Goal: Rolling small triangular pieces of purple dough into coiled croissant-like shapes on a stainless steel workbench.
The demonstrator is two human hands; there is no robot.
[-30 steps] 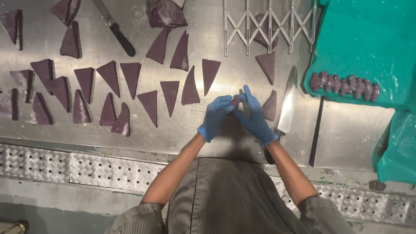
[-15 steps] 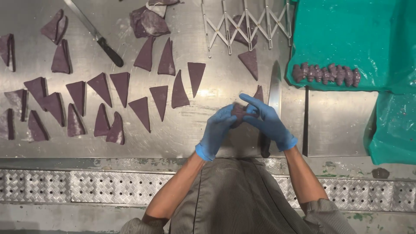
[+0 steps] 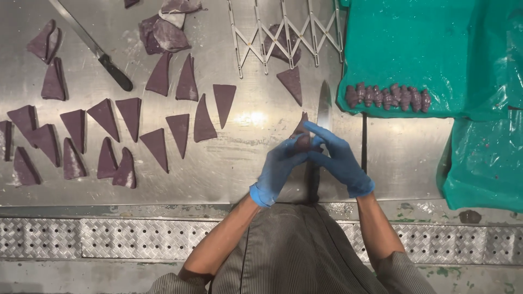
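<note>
Head view: your left hand [image 3: 279, 170] and right hand [image 3: 339, 159], both in blue gloves, meet over the steel table [image 3: 245, 163] right in front of you, fingers pressed together around one purple dough piece [image 3: 301, 137]. The piece sits between your fingertips, its tip poking up above them, with most of it hidden by the gloves. Both hands are closed on it, the right-hand index finger stretched over the top. Just beside your right hand a long knife [image 3: 322, 117] lies flat, blade pointing away from you. To your left, cut purple dough triangles [image 3: 158, 147] lie spread in loose rows across the table, mostly apart, a few overlapping at the far left. A second knife with a black handle [image 3: 111, 71] lies diagonally at upper left, near crumpled dough scraps [image 3: 163, 32]. An expandable multi-wheel cutter [image 3: 283, 32] rests at top centre with a triangle partly under it. To your right, a green plastic sheet [image 3: 436, 49] holds a row of rolled purple croissants [image 3: 387, 98] touching side by side, well apart from your hands.
</note>
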